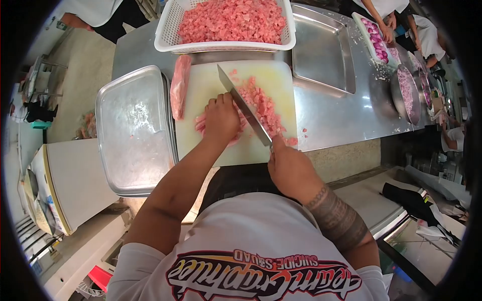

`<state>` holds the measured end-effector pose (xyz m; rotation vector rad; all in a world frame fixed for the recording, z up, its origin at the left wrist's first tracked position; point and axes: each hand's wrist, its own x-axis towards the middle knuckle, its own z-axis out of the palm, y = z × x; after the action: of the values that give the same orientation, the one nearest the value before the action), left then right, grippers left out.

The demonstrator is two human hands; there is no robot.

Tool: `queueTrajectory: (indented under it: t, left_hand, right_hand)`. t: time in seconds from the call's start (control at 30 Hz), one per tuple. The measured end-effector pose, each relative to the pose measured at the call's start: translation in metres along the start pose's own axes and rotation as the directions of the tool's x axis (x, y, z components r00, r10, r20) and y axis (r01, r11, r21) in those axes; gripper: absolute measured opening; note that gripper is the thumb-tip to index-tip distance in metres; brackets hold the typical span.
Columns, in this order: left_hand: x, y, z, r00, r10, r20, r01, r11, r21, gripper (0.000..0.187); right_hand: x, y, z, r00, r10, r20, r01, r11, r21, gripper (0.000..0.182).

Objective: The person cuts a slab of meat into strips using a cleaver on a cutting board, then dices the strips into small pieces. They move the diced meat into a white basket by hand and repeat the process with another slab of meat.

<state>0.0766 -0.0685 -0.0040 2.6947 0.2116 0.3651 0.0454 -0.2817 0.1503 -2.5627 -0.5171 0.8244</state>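
The right grip (291, 168) is closing fully around the handle of a knife (246, 109); the fingers are leaving no visible gap. The left grip (222, 116) is resting palm down with fingers curled over meat strips (200, 123); the hand is covering most of them, so how firmly it is grasping them cannot be told.

Key relation: the meat strips are lying to the left of the blade, under and beside the left grip, which is the nearer hand. The blade is slanting from the right grip toward the far left, its flat passing just beside the left fingertips. The long axis of the strips is remaining mostly hidden.

Appearance: the strips are showing pale pink, moist and soft-looking. Diced meat (262, 106) is lying loose to the right of the blade, in small uneven pieces.

All of this is resting on a pale cutting board (276, 75). A long uncut piece of meat (179, 90) is lying along the board's left edge, pointing away from the person. A metal tray (131, 125) is standing on the left, a perforated white basket (161, 36) of diced meat beyond the board, and a metal pan (321, 55) to the far right, on the steel desk (334, 118).
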Motion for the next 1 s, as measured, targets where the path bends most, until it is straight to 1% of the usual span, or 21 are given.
queueTrajectory:
  t: [0.07,0.17,0.27,0.37,0.47,0.57,0.67,0.77,0.87,0.97,1.0]
  left_hand:
    - [0.001,-0.001,0.003,1.000,-0.015,-0.009,0.014,1.000,-0.028,0.018]
    - [0.000,0.002,-0.003,1.000,-0.009,-0.011,0.009,1.000,-0.001,0.018]
    - [0.001,0.005,-0.007,1.000,-0.010,-0.008,0.010,1.000,-0.003,0.017]
    - [-0.001,0.003,-0.004,0.999,-0.013,-0.040,0.012,0.999,-0.035,0.015]
    - [-0.002,-0.002,0.000,0.997,0.019,-0.072,-0.022,0.998,-0.051,0.014]
    - [-0.001,-0.005,0.007,1.000,-0.018,-0.007,0.017,0.999,-0.042,0.025]
    - [-0.001,-0.002,0.001,0.999,-0.035,0.007,0.035,0.999,-0.034,0.025]
    - [-0.002,-0.005,0.006,0.999,-0.030,-0.016,0.030,0.999,-0.032,0.026]
    - [0.002,0.000,-0.004,0.980,-0.138,0.142,0.149,0.986,-0.075,0.033]
    - [-0.027,-0.006,-0.025,0.997,0.062,0.035,-0.066,0.991,0.117,0.062]
    - [-0.037,-0.006,-0.032,0.994,0.091,0.053,-0.098,0.985,0.139,0.073]
  right_hand:
    - [-0.002,0.001,0.005,0.999,-0.043,0.014,0.043,0.999,0.012,0.031]
    - [0.052,0.020,0.058,0.975,-0.151,-0.161,0.157,0.987,0.026,0.033]
    - [0.080,0.015,0.060,0.954,-0.188,-0.233,0.203,0.978,0.042,0.031]
    - [0.072,0.007,0.037,0.993,-0.073,-0.093,0.070,0.997,-0.033,0.044]
    - [0.025,0.001,0.013,0.989,-0.096,-0.108,0.094,0.995,-0.020,0.043]
    - [0.002,-0.004,0.007,0.998,-0.038,0.050,0.036,0.998,0.042,0.037]
    - [0.039,0.011,0.055,0.975,-0.173,-0.139,0.175,0.985,-0.002,0.036]
    - [0.075,0.003,0.062,0.983,-0.125,-0.137,0.132,0.991,0.040,0.036]
    - [0.073,0.005,0.064,0.972,-0.161,-0.171,0.167,0.986,0.023,0.034]
    - [0.045,0.021,0.066,0.964,-0.184,-0.193,0.190,0.982,0.011,0.029]
    - [0.040,0.028,0.066,0.975,-0.144,-0.170,0.150,0.988,0.022,0.028]
